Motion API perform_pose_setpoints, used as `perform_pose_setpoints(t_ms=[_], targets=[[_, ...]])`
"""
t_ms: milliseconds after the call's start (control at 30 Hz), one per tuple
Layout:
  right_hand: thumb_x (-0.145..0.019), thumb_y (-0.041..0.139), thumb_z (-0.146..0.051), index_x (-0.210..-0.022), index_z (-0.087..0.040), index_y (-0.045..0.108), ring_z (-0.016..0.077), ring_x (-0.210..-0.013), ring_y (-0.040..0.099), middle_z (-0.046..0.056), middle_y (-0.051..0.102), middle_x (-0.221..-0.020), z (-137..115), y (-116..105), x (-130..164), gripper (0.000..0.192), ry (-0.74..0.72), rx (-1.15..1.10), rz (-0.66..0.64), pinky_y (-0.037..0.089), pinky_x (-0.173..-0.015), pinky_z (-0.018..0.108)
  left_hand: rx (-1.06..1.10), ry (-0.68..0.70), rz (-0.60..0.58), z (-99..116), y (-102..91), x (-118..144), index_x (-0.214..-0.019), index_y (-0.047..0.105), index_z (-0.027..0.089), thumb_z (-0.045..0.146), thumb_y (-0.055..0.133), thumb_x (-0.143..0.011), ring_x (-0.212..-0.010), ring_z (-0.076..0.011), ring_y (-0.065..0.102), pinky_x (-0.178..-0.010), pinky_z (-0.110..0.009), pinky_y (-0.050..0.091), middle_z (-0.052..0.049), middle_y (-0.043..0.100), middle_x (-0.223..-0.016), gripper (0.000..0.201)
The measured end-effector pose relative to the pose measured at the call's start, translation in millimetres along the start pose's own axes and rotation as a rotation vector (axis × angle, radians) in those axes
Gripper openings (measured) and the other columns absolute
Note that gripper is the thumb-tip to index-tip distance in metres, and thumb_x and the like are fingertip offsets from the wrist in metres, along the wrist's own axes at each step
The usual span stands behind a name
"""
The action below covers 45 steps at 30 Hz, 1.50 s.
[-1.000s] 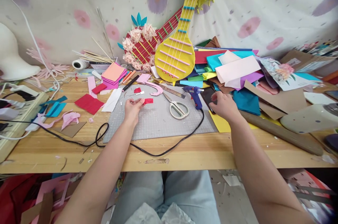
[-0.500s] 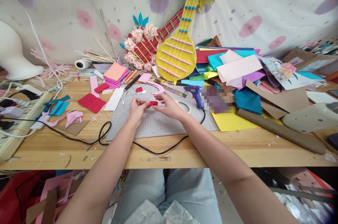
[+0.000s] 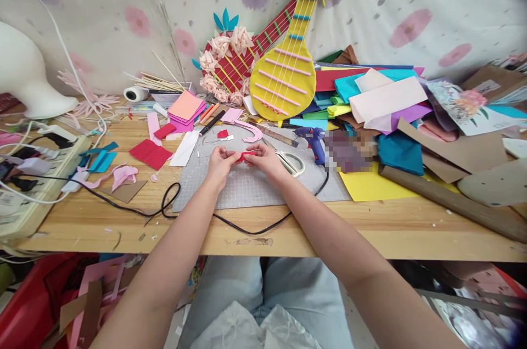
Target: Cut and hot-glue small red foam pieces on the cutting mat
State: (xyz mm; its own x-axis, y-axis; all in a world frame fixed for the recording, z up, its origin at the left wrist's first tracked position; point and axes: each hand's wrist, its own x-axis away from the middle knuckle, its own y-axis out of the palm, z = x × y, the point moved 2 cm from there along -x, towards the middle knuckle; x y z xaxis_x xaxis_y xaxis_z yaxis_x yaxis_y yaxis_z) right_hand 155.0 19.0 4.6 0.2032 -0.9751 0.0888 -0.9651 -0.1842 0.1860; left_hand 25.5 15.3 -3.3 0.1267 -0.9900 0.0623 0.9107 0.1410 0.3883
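Desk (image 3: pixel 370 228) of pale wood runs across the view, littered with craft scraps. Against the flowered cloth behind it lean a yellow paper guitar (image 3: pixel 284 80) and a red one (image 3: pixel 234 63) trimmed with paper flowers. To the right lies a heap of coloured paper (image 3: pixel 370 102) and brown card. A grey cutting mat (image 3: pixel 255 184) sits at the middle of the desk, with a black cable (image 3: pixel 242 225) looping over its near edge. On the mat's far right stand a blue glue gun (image 3: pixel 315 143) and scissors (image 3: pixel 292 162), just beside each other. Left of the mat lie a red sheet (image 3: pixel 150 153), a white strip (image 3: pixel 184 148) and a stack of pink squares (image 3: pixel 185 110). Over the mat's far half, the left hand (image 3: pixel 220 162) and right hand (image 3: pixel 267 159) meet, fingers of both pinched on a small red scrap (image 3: pixel 246 156) held between them just above the mat.
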Motion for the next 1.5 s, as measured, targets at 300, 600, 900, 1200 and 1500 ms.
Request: perform_pose_setpoints(t_ms=[300,600,900,1200,1500], targets=[[-0.055,0.07,-0.028,-0.075,-0.02,0.043,0.0084,-0.052,0.054,-0.007,0.057,-0.056,1,0,-2,0.035,-0.121,-0.021,-0.042,0.043,-0.056,0.024,0.005,-0.021,0.0,3,2.9,3,-0.07,0.031,0.02,0.012,0.072,-0.048,-0.054,-0.0087,0.059,-0.06,-0.022,0.045,0.007,0.059,-0.055,0.047],[-0.053,0.067,-0.023,-0.087,-0.021,0.043,0.009,-0.055,0.053,-0.008,0.056,-0.061,7,6,1,0.041,-0.086,0.139,-0.019,0.044,-0.059,0.026,0.039,-0.026,0.029,5,4.1,3,-0.069,0.032,0.02,0.01,0.071,-0.048,-0.053,-0.0083,0.057,-0.06,-0.023,0.043,0.007,0.059,-0.057,0.046],[-0.056,0.065,-0.023,-0.085,-0.023,0.039,0.0111,-0.052,0.056,-0.009,0.056,-0.056,9,6,0,0.039,-0.12,0.205,0.08,0.045,-0.056,0.026,0.021,-0.023,0.015,2,5.1,4,-0.078,0.038,0.019,0.018,0.076,-0.048,-0.056,-0.0098,0.059,-0.061,-0.024,0.046,0.006,0.059,-0.061,0.048],[-0.055,0.067,-0.021,-0.082,-0.022,0.036,0.0104,-0.049,0.055,-0.009,0.056,-0.054,5,4,3,0.041,-0.06,0.071,0.079,0.046,-0.056,0.026,-0.044,-0.144,0.004,8,5.0,9,-0.084,0.048,0.015,0.019,0.074,-0.056,-0.059,-0.0116,0.063,-0.065,-0.027,0.05,-0.002,0.066,-0.067,0.038],[-0.062,0.065,-0.037,-0.083,-0.021,0.048,0.0131,-0.063,0.055,-0.004,0.057,-0.066,3,-2,2,0.031,-0.198,0.414,0.146,0.046,-0.064,0.03,-0.102,-0.008,0.108,9,7.3,10,-0.078,0.035,0.02,0.015,0.074,-0.049,-0.056,-0.0115,0.062,-0.061,-0.027,0.05,0.003,0.064,-0.061,0.048]])
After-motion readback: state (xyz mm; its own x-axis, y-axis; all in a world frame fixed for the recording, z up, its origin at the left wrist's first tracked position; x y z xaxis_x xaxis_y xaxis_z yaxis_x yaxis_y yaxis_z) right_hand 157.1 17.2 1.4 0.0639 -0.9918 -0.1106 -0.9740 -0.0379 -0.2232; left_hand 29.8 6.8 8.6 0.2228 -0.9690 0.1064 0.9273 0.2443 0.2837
